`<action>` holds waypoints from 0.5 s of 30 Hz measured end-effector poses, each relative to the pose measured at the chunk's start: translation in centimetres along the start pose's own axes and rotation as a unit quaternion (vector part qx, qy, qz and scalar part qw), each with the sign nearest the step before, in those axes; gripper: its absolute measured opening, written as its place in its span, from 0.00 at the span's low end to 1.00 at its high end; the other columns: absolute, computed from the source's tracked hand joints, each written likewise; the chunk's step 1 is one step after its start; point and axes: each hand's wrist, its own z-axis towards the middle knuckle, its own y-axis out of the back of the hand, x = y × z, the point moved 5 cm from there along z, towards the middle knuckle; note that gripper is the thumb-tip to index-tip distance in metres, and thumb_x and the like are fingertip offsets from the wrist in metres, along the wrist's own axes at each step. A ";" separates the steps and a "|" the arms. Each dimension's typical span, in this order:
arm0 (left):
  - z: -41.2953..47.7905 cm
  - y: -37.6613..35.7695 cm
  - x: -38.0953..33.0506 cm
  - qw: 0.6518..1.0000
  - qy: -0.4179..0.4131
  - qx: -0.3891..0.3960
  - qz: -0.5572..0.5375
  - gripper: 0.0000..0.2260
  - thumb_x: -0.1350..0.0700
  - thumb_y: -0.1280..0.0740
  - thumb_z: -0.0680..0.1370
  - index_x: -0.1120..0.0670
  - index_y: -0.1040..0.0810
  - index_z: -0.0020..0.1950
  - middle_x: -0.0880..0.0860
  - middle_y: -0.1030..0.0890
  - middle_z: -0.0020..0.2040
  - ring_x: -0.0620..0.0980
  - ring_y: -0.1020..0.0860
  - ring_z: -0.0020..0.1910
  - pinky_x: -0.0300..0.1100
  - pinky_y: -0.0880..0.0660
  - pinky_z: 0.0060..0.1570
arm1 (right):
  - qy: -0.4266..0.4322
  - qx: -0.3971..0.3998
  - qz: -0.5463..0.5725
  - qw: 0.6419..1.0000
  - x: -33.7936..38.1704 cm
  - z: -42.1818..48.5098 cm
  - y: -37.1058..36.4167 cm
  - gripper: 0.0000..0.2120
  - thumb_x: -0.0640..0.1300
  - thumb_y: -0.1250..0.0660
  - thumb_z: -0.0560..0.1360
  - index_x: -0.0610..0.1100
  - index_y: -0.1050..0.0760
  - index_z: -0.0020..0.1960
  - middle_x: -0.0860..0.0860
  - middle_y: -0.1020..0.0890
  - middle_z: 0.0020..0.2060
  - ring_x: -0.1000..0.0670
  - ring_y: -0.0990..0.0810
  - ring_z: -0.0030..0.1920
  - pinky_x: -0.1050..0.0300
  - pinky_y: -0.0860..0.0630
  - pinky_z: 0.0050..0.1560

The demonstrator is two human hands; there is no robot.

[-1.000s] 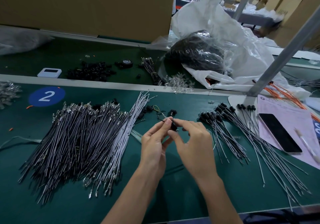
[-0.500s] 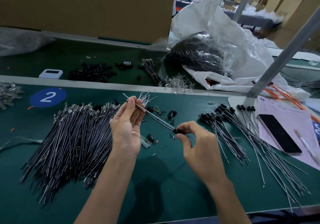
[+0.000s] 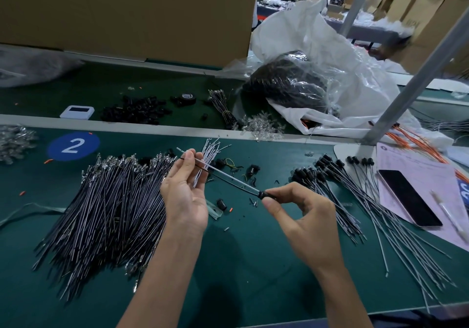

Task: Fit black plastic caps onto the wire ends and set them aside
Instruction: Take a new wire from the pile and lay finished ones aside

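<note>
Slantwise above the green table (image 3: 253, 264) runs a thin, straight grey-and-black wire pair (image 3: 223, 175), held between both hands. The left hand (image 3: 185, 195) pinches its far, bare end in its fingertips. The right hand (image 3: 304, 223) pinches the small glossy black cap (image 3: 262, 195) on the near end between thumb and forefinger. Capped wires (image 3: 342, 188) lie on the right, uncapped wires (image 3: 101, 200) on the left.

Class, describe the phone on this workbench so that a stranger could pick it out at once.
Start at the green bench and go to its right edge, where a pink printed sheet lies beyond the capped wires. The phone lies on that sheet, screen dark. It is the only flat black slab there; the white pen beside it is thin.
</note>
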 end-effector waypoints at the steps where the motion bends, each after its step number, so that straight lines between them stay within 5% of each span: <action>1: 0.0 0.0 0.1 1.000 0.001 -0.003 -0.006 0.02 0.61 0.32 0.76 0.55 0.20 0.45 0.49 0.16 0.37 0.42 0.18 0.37 0.37 0.23 0.46 | -0.006 0.002 0.005 1.000 -0.1 0.0 0.0 0.06 0.38 0.24 0.70 0.47 0.18 0.41 0.58 0.16 0.36 0.55 0.16 0.41 0.59 0.21 0.48; 6: -0.4 -0.4 0.3 0.999 -0.002 0.046 -0.024 0.03 0.58 0.31 0.74 0.56 0.20 0.47 0.49 0.16 0.37 0.45 0.18 0.37 0.38 0.20 0.41 | -0.038 0.002 0.034 0.999 -0.5 0.2 -0.1 0.07 0.37 0.26 0.71 0.48 0.19 0.41 0.56 0.15 0.37 0.55 0.16 0.41 0.59 0.21 0.48; 10: -2.2 -1.8 2.5 0.985 0.010 0.151 0.077 0.09 0.59 0.30 0.69 0.58 0.19 0.48 0.53 0.15 0.41 0.48 0.16 0.38 0.38 0.19 0.40 | -0.041 -0.011 0.058 0.997 -0.4 0.7 -0.3 0.07 0.37 0.27 0.72 0.48 0.19 0.42 0.55 0.15 0.37 0.55 0.17 0.41 0.63 0.22 0.47; 15: -3.6 -1.7 4.8 0.975 0.014 0.159 0.153 0.07 0.55 0.30 0.70 0.56 0.14 0.40 0.57 0.15 0.41 0.50 0.16 0.38 0.38 0.20 0.39 | -0.033 -0.024 0.042 0.998 -0.3 0.9 -0.7 0.07 0.37 0.26 0.72 0.48 0.17 0.46 0.58 0.15 0.39 0.56 0.16 0.42 0.62 0.21 0.49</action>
